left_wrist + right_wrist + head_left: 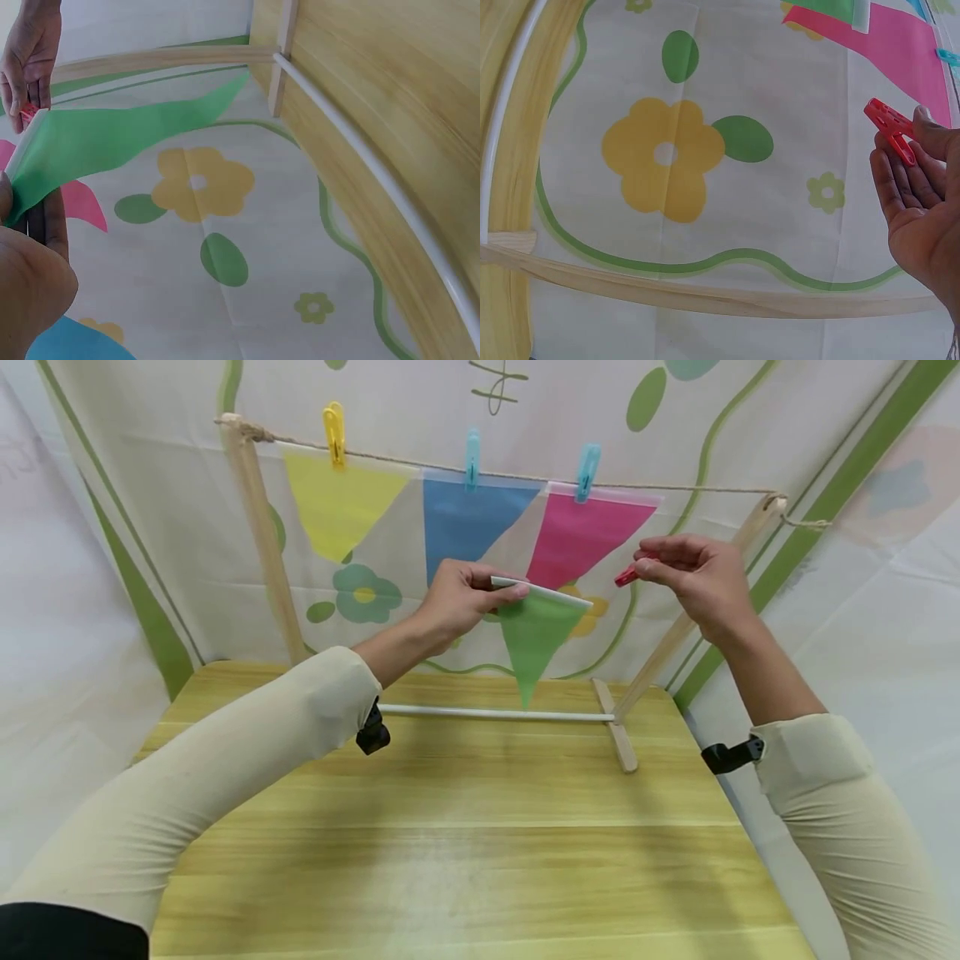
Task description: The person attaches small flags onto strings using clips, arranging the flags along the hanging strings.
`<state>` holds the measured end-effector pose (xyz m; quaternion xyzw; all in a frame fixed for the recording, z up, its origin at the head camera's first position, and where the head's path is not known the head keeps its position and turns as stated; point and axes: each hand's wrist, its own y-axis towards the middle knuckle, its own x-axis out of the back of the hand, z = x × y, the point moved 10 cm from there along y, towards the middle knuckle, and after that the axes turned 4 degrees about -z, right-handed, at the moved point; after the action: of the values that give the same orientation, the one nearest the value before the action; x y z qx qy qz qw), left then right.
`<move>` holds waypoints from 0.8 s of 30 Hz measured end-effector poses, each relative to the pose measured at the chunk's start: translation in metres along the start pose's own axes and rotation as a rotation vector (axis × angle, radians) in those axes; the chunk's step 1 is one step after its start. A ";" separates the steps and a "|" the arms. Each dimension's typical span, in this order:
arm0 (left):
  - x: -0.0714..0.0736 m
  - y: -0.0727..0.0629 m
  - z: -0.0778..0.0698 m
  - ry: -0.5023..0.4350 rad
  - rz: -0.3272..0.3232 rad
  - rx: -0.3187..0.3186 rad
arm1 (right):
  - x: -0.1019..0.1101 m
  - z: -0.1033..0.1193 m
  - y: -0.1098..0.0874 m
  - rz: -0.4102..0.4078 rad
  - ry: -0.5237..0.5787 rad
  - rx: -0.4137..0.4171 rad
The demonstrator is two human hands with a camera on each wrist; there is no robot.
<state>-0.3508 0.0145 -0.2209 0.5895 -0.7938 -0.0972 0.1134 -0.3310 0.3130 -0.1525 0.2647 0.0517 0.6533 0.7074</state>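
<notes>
My left hand pinches the white top edge of a green triangular pennant, which hangs point down in front of the pink pennant. In my right hand a red clothespin is held between thumb and fingers, to the right of the green pennant. Behind the hands, a twine line carries the pink pennant, a blue pennant and a yellow pennant. Light-blue clothespins grip the pink and blue ones, and a yellow clothespin grips the yellow one.
Two wooden posts hold up the twine at either end. A white rod runs low between them, meeting a wooden foot at the right. Below lies a wood-grain table; a flower-printed cloth hangs behind the stand.
</notes>
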 end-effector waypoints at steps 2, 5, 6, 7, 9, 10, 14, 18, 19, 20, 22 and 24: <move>-0.002 0.000 -0.001 -0.020 -0.002 -0.002 | 0.001 0.002 0.000 -0.001 -0.003 0.000; -0.004 0.001 -0.003 -0.024 -0.007 -0.009 | 0.001 0.005 0.001 -0.002 0.003 -0.004; -0.005 0.001 -0.004 -0.024 -0.008 -0.010 | 0.001 0.006 0.001 -0.002 0.006 -0.006; -0.005 0.002 -0.004 -0.028 -0.009 -0.011 | 0.001 0.006 0.001 -0.002 0.011 -0.006; -0.007 0.002 -0.006 -0.031 -0.009 -0.010 | 0.001 0.008 0.002 -0.002 0.027 -0.002; -0.007 0.003 -0.006 -0.033 -0.010 -0.009 | 0.001 0.009 0.002 -0.002 0.035 0.004; -0.008 0.004 -0.007 -0.031 -0.015 0.002 | 0.001 0.014 0.004 -0.002 0.069 0.013; -0.008 0.006 -0.006 -0.025 -0.017 0.026 | 0.002 0.020 0.006 -0.007 0.063 0.008; -0.008 0.006 -0.006 -0.027 -0.017 0.034 | 0.002 0.022 0.006 -0.008 0.060 0.008; -0.008 0.006 -0.005 -0.027 -0.018 0.041 | 0.002 0.023 0.007 -0.010 0.062 0.008; -0.007 0.007 -0.005 -0.022 -0.019 0.056 | 0.001 0.025 0.007 -0.013 0.067 0.009; -0.007 0.008 -0.004 -0.017 -0.020 0.067 | 0.001 0.026 0.008 -0.016 0.073 0.012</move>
<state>-0.3546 0.0229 -0.2149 0.6002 -0.7915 -0.0769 0.0857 -0.3268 0.3059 -0.1264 0.2444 0.0837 0.6568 0.7085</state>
